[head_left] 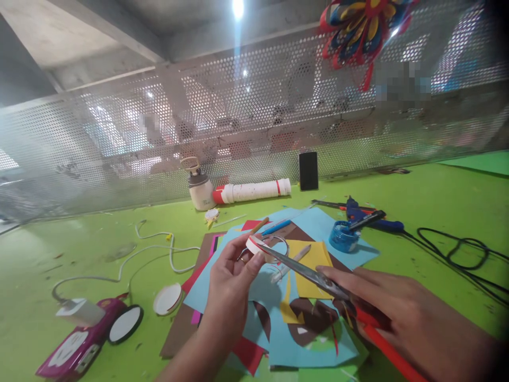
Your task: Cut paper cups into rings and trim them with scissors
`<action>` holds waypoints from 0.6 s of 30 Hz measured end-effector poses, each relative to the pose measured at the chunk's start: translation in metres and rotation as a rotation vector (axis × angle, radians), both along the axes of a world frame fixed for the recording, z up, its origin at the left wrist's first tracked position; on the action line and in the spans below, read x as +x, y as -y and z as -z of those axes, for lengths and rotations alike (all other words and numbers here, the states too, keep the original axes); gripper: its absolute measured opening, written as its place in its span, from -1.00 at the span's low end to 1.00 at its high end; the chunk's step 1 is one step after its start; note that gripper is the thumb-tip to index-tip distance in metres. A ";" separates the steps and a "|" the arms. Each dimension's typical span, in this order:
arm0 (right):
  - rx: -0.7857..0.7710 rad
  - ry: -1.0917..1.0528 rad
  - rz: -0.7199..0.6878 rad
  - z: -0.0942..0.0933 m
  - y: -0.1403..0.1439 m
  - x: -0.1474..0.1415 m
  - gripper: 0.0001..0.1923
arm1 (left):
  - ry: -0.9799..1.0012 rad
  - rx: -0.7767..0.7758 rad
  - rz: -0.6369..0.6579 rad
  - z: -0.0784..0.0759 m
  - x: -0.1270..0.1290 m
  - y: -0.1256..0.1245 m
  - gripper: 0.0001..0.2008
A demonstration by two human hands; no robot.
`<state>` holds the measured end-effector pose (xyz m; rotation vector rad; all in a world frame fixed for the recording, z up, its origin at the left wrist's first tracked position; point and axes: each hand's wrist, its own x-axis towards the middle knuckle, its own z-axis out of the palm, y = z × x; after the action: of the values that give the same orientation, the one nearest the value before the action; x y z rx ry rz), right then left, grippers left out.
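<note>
Left hand (pixel 230 276) on curved paper strip (pixel 258 248)

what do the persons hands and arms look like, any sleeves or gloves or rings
Both are bare. The left hand has no glove, and the forearm below it shows no sleeve down to the picture's edge. The right hand is likewise ungloved, its wrist and forearm uncovered. No watch or bracelet shows on either wrist. No ring can be made out on the fingers; they are too blurred to be sure.

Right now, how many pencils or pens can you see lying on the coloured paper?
3. An orange pencil and a blue pen lie side by side on the far edge of the paper pile; a third pencil rests on the yellow sheet. More may be hidden under the sheets.
</note>
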<state>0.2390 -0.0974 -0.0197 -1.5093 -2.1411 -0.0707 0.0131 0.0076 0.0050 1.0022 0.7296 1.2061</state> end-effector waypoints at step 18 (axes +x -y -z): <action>-0.063 0.035 0.015 0.002 0.001 0.001 -0.31 | -0.057 0.129 -0.046 0.008 0.001 -0.001 -0.61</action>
<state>0.2401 -0.0985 -0.0221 -1.5710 -2.1779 -0.0359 0.0140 0.0084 -0.0034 1.1350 0.7298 1.2812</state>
